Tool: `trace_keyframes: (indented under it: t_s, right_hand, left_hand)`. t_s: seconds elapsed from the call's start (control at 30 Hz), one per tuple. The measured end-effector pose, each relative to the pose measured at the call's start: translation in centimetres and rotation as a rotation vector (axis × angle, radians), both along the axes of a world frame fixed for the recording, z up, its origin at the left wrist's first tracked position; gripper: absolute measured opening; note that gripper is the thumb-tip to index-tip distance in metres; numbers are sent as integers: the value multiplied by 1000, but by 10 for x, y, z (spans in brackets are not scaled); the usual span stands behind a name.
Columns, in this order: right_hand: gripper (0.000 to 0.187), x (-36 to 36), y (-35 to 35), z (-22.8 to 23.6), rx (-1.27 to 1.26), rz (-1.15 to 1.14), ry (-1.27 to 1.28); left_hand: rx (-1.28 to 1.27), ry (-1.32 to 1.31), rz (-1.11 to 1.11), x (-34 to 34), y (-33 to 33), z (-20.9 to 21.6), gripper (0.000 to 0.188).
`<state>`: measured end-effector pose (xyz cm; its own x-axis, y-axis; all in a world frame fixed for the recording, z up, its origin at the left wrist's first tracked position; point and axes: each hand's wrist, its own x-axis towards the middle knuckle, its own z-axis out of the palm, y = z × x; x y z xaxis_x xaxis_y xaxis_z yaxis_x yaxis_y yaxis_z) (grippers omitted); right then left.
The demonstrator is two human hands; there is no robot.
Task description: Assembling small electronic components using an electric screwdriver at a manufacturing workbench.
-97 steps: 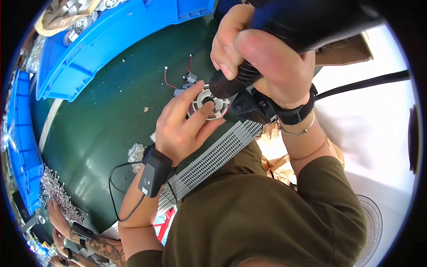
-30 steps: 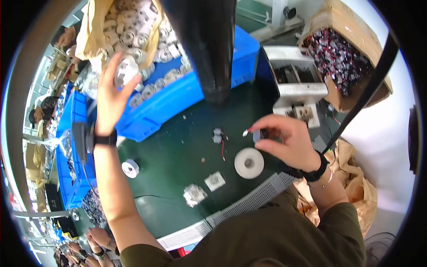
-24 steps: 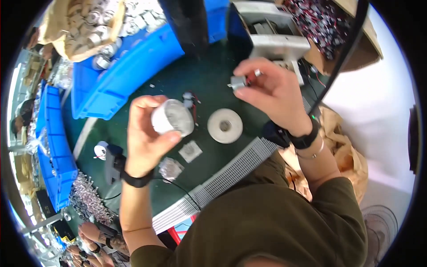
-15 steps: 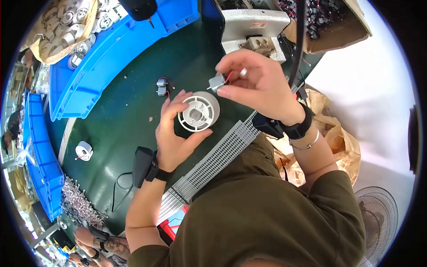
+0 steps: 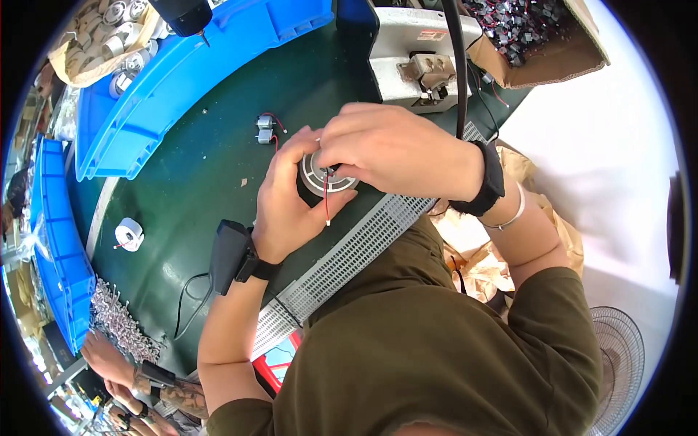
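Left hand [image 5: 287, 200]: round white housing [image 5: 327, 178] cupped from the left, held just above the green table [image 5: 189, 182] | Right hand [image 5: 385, 149]: fingers pinched on top of housing, a red wire [image 5: 326, 200] hanging below | Two small motors [image 5: 265, 129] lying beyond on the table | White spool [image 5: 129, 234] well apart, left

One round white housing [image 5: 325, 176], held between one left hand [image 5: 287, 203] and one right hand [image 5: 385, 149]. Two small motors with red leads [image 5: 265, 129] on one green table [image 5: 203, 174]. One white spool [image 5: 129, 234]. Two blue bins: one long bin [image 5: 182, 73], one at the left rim [image 5: 51, 247]. One grey bench machine [image 5: 411, 62]. One cardboard box of small parts [image 5: 538, 36]. One heap of metal pieces [image 5: 116, 327], uncountable. One floor fan [image 5: 618, 363]. One co-worker's forearm [image 5: 138, 374].
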<state>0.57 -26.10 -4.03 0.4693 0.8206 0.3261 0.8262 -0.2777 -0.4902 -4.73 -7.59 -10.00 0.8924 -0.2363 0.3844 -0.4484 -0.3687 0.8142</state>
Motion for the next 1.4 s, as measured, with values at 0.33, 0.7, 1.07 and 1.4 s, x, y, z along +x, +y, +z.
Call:
trace_keyframes:
  t_s: [0.33, 0.7, 1.07, 1.4]
  right_hand:
    - [6, 26, 25, 54, 596, -417, 22]
    - [32, 72, 48, 127, 926, 280, 566]
    - [36, 30, -61, 121, 947, -253, 473]
    - [34, 30, -58, 70, 1143, -366, 455]
  left_hand:
    - [142, -347, 21, 0, 5, -2, 46]
    - [214, -391, 17, -1, 6, -3, 35]
    - [210, -342, -18, 1, 7, -8, 36]
    - [215, -346, -4, 0, 6, -11, 35]
